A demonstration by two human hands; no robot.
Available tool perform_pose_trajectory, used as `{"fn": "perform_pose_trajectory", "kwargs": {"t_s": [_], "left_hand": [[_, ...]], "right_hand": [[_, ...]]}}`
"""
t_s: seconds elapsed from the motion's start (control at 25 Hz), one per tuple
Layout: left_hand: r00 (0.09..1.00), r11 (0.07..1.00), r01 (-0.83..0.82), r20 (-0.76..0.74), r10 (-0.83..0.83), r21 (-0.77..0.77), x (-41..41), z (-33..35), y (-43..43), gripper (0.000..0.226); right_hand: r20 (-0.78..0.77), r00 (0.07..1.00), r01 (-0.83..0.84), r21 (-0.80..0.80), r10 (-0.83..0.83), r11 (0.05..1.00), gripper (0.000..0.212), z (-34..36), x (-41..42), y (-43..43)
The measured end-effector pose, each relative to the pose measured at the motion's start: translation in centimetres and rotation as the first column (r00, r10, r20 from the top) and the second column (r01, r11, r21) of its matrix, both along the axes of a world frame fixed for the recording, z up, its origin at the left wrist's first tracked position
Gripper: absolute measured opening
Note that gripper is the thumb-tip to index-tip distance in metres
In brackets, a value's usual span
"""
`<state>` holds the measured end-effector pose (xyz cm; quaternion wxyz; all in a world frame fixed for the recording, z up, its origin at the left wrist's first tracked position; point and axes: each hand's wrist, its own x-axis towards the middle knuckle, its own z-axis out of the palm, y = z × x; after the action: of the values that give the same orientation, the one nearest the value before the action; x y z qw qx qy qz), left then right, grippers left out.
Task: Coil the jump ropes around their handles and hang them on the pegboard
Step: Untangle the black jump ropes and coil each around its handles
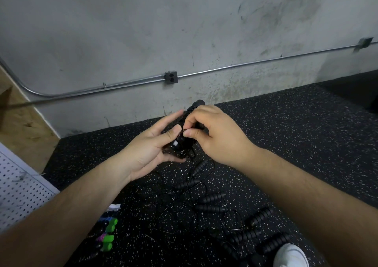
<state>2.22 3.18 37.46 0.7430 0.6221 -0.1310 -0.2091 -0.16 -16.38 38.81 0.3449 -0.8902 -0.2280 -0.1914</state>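
Held pair of black handles [179, 147]: long axis runs lower-left to upper-right, far tip aimed at the wall, below and just right of the outlet [171, 77]. Ribbed grips, glossy black, with a thin black cord [183, 131] wound around them.

Left hand [151, 146], below the outlet: palm up, fingers [173, 116] nearly straight behind the handles, thumb clamped across them.

Right hand [216, 135]: fingers [192, 121] curled over the handles' upper half, thumb and forefinger pinching the cord.

Floor [286, 144], further below the outlet: loose ropes [212, 198] with black ribbed grips, tangled. Pegboard [18, 187] lies far lower-left of the outlet.
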Motion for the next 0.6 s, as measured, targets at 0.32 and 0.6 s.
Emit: {"fn": "perform_pose_trajectory", "kwargs": {"t_s": [0.32,0.6], "left_hand": [[0.992,0.990,-0.126,0.033,0.124,0.062,-0.14,-0.49,-0.07,0.041],[0.967,0.979,-0.108,0.245,0.063,0.174,-0.72,-0.89,-0.12,0.053]], "right_hand": [[-0.077,0.980,0.190,0.049,-0.186,0.981,0.006,-0.16,-0.36,0.75],[-0.183,0.944,0.303,0.162,-0.273,0.939,0.005,0.00,-0.10,0.88]]}}
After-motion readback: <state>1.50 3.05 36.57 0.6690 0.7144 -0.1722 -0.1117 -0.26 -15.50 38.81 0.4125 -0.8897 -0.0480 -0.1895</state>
